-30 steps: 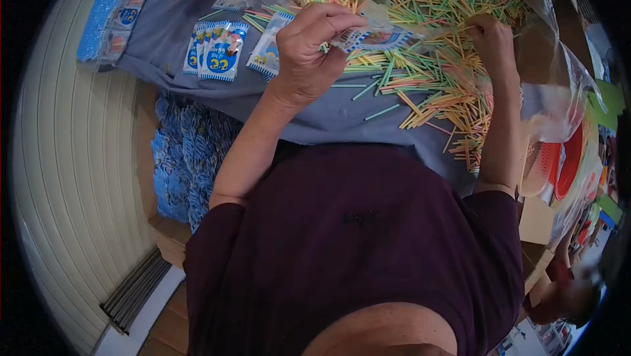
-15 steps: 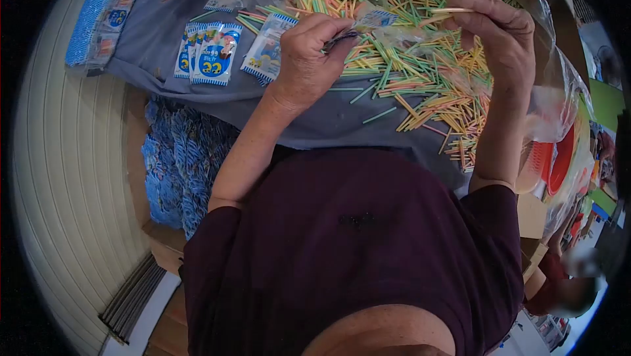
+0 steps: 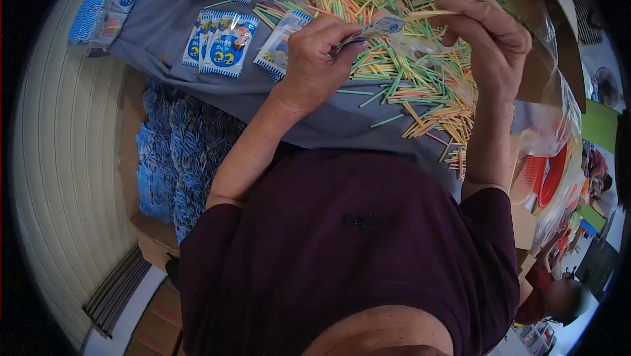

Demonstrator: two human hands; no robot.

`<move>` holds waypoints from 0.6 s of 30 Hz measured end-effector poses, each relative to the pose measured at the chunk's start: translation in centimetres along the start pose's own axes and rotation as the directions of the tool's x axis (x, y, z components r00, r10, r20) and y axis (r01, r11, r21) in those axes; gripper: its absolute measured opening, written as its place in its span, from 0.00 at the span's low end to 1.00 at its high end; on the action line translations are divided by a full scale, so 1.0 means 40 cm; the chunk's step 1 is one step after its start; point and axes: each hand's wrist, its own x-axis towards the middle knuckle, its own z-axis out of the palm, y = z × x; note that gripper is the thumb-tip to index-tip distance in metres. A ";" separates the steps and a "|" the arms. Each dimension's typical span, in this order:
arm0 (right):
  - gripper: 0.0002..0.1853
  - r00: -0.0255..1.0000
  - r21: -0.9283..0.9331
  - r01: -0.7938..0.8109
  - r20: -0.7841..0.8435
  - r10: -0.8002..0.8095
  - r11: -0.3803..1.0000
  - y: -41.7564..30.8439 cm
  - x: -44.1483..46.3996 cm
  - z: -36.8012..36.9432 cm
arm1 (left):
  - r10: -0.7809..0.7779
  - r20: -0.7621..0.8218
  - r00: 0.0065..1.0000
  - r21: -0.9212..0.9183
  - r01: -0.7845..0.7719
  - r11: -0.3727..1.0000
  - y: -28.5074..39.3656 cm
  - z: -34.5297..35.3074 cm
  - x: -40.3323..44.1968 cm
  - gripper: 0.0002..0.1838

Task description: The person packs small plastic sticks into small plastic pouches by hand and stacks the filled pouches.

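Pinched in my left hand [image 3: 319, 57] is a small clear packet with blue-and-white printing [image 3: 384, 25], its end pointing right. My right hand [image 3: 490, 37] grips a few pale yellow sticks [image 3: 430, 14] between thumb and fingers, and their left tips meet the packet's end. Whether the tips are inside it I cannot tell. Behind and below both hands lies a large heap of green, yellow and pink sticks [image 3: 394, 67] on the grey cloth [image 3: 315, 126]. Printed packets [image 3: 227, 44] overlap left of my left hand, and another packet [image 3: 279, 44] lies partly behind it.
Strips of blue packets [image 3: 108, 1] lie at the upper left. Below the cloth's left side, a cardboard box [image 3: 154, 241] holds blue printed wrappers [image 3: 174, 152]. Clear plastic and a red basket [image 3: 552, 175] are at the right. A co-worker [image 3: 549, 293] is at the lower right.
My right hand has come up from the heap with sticks and moved left to the packet. My left hand stays pinched on the packet. The view has shifted slightly.
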 end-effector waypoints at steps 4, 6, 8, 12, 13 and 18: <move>0.11 0.945 -0.545 0.325 0.216 -0.246 0.773 0.041 -0.001 0.035 | 0.015 -0.022 1.000 -0.013 -0.015 1.000 0.015 0.005 0.002 0.13; 0.12 0.947 -0.533 0.316 0.225 -0.228 0.785 0.038 -0.009 0.041 | 0.017 -0.008 1.000 0.004 -0.017 1.000 0.014 -0.002 -0.001 0.12; 0.14 0.931 -0.597 0.314 0.346 -0.116 0.738 0.031 -0.018 0.038 | 0.019 0.016 1.000 0.020 -0.019 1.000 0.014 -0.006 -0.006 0.11; 0.21 0.886 -0.617 0.349 0.462 -0.035 0.705 -0.018 -0.020 0.084 | 0.037 0.018 0.999 0.082 -0.038 0.996 0.013 0.013 -0.008 0.10; 0.23 0.892 -0.580 0.365 0.442 -0.095 0.729 -0.025 -0.015 0.090 | 0.046 -0.006 0.999 0.068 -0.045 0.997 0.009 0.011 -0.013 0.10; 0.27 0.893 -0.627 0.413 0.421 -0.160 0.661 -0.016 -0.006 0.111 | -0.086 -0.105 0.991 -0.210 0.063 0.976 0.003 -0.003 -0.023 0.12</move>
